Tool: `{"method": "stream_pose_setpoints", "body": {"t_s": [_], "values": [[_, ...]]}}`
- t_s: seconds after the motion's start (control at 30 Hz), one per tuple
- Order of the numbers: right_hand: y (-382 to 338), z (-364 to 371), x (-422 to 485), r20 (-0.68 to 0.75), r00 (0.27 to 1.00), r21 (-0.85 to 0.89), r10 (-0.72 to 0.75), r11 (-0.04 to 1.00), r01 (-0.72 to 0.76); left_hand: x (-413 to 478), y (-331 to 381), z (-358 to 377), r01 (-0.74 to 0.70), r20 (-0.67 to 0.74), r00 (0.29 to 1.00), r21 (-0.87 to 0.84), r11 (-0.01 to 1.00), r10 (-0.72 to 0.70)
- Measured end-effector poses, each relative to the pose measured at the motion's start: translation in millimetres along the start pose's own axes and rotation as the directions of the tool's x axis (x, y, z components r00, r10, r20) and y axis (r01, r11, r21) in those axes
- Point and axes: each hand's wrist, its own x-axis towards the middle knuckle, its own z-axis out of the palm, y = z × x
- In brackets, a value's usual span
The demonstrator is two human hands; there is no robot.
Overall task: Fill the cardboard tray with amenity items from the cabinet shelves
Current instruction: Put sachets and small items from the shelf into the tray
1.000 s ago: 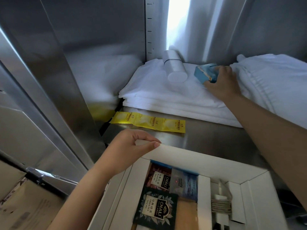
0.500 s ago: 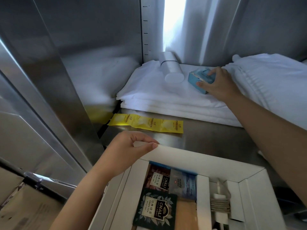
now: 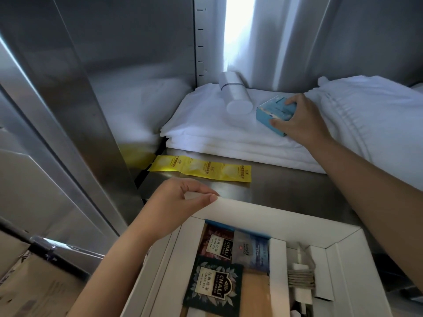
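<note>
Head view.

Right hand [image 3: 299,120]: thumb and fingers curled round a small blue box [image 3: 271,110], which lies on folded white linen [image 3: 206,124] at the back of the steel shelf [image 3: 286,193].

Left hand [image 3: 180,202]: thumb and fingertips pinch the far left corner of the cardboard tray [image 3: 251,209], at the shelf's front.

Tray holds tea packets [image 3: 215,284].

Yellow sachet strip [image 3: 201,169]: flat on the shelf, between tray and linen.

White tube [image 3: 235,97]: just beside the box.

A small blue box [image 3: 273,116] was gripped by the right hand [image 3: 299,118] on the folded white linen [image 3: 206,124]. The far left corner of the cardboard tray [image 3: 247,208] was pinched by the left hand [image 3: 176,202]. Tea sachets [image 3: 214,286] were seen inside it.
</note>
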Motion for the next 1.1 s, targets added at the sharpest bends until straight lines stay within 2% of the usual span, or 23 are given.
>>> {"method": "stream_pose_setpoints", "body": {"t_s": [0.17, 0.43, 0.8, 1.1], "values": [[-10, -11, -17, 0.019, 0.998, 0.043, -0.060, 0.997, 0.059, 0, -1, 0, -0.008, -0.001, 1.000, 0.010, 1.000, 0.008], [-48, -52, -65, 0.089, 0.992, 0.207, -0.090, 0.976, 0.070, 1, -1, 0, -0.016, -0.001, 1.000, 0.004, 1.000, 0.016], [-83, -93, -165, 0.282, 0.932, 0.335, -0.227, 0.934, 0.126, 0, -4, 0, -0.043, -0.019, 0.999, -0.017, 0.999, 0.043], [-88, -93, -207, 0.423, 0.833, 0.218, -0.357, 0.932, 0.289, 0, -8, -1, -0.022, -0.039, 0.999, -0.079, 0.997, 0.019]]}}
